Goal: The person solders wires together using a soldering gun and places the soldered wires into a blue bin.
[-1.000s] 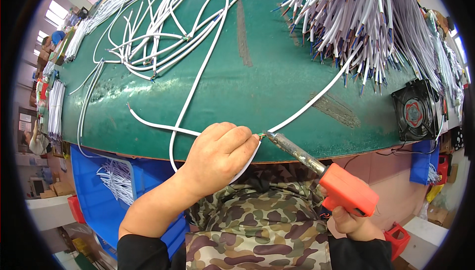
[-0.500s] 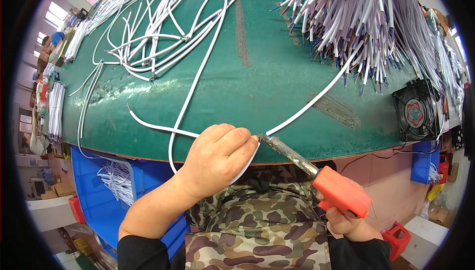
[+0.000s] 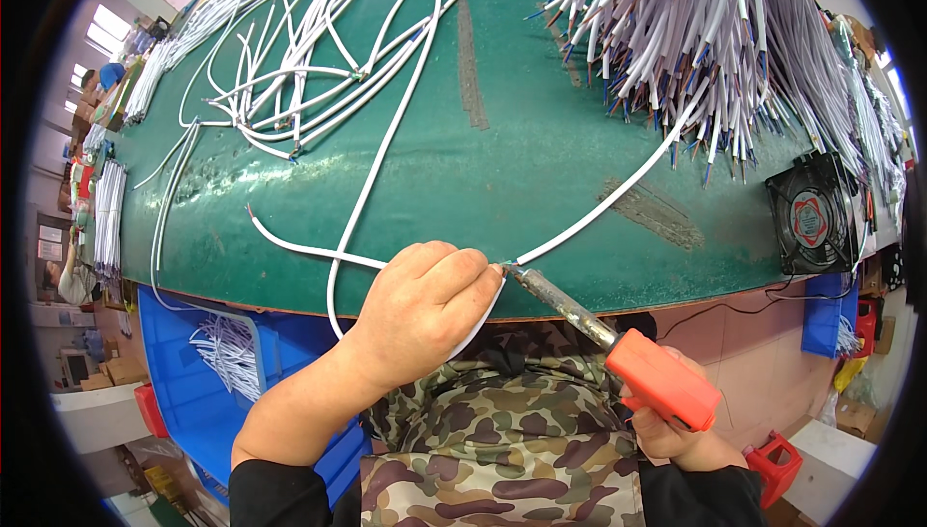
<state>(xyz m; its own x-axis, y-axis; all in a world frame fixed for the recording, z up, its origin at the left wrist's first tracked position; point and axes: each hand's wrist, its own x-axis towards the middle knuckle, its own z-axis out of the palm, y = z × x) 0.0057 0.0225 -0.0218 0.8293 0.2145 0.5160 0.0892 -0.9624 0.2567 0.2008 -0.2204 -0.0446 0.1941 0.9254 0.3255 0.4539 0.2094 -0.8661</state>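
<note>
My left hand [image 3: 425,305] is closed at the table's near edge, pinching white cables [image 3: 359,259] whose ends stick out at its fingertips. One of these cables runs up the table to the left, another curves out beside the wrist. In my right hand [image 3: 676,430] is a soldering iron [image 3: 664,380] with an orange-red handle and a discoloured metal barrel. Its tip is at the wire joint [image 3: 509,268] by my left fingertips. From that joint a further white cable [image 3: 603,205] bends up to the right into a big bundle. The fine wire ends are too small to make out.
A thick bundle of white cables [image 3: 690,54] hangs over the green table [image 3: 521,170] at the far right. Looser cables [image 3: 299,92] lie at the far left. A black fan [image 3: 809,216] stands at the right edge. Below left is a blue bin [image 3: 179,363].
The soldering iron and my right hand have shifted slightly left and down. My left hand and the cables stay nearly where they were.
</note>
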